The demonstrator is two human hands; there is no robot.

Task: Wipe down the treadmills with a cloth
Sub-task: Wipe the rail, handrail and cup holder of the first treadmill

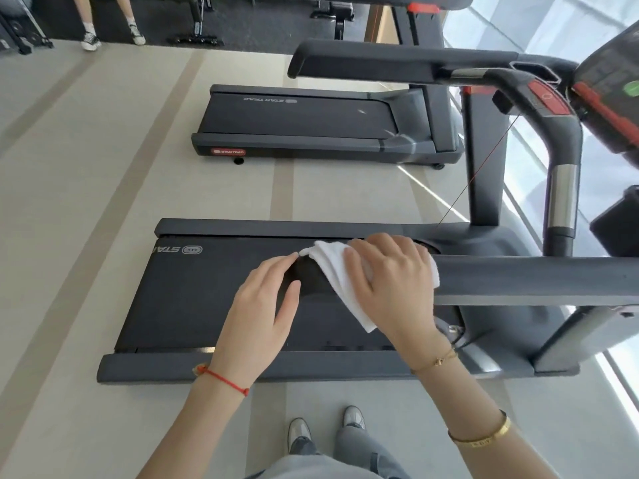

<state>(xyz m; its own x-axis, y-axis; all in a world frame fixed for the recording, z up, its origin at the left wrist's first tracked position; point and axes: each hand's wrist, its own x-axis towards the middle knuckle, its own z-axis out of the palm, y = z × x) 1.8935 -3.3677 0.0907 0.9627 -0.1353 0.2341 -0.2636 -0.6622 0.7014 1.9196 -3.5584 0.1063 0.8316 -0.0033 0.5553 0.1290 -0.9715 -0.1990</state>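
Cloth [340, 271]: white, folded into several layers, soft towelling, one corner hanging down past the handrail [518, 280] toward the belt [193, 295]. It is draped over the free end of the near treadmill's [145, 369] grey handrail, which is the landmark for all that follows.

My right hand [390, 281] lies flat on top of the cloth at the handrail's end, fingers spread and nearly straight, pressing the cloth against the rail; it does not curl round it. The cloth shows on both sides of this hand, most of it on the side away from the console.

My left hand [262, 305] is just off the handrail's end, over the belt. Its fingertips [292, 256] touch the cloth's far corner; whether they pinch it I cannot tell. The thumb stands apart from the fingers.

Belt below the handrail: dark, with a partly visible logo at its far end.

Second treadmill [311, 126] stands well beyond the handrail, same make, dark grey. A person's legs [88, 19] are visible farther off still.
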